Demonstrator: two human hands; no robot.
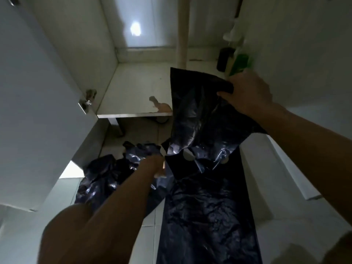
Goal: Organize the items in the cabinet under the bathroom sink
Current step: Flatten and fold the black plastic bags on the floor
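Note:
A long black plastic bag hangs in front of the open cabinet and runs down over the floor tiles. My right hand is shut on its upper end, just in front of the cabinet floor's right side. My left hand grips the bag lower down, near the floor. A second crumpled black bag lies on the tiles to the left. A green bottle and a dark container stand at the cabinet's back right.
A pale drain pipe rises from the cabinet floor at the back. The left cabinet door stands open, and the right door is open too. The cabinet floor's front edge has a chipped brown patch.

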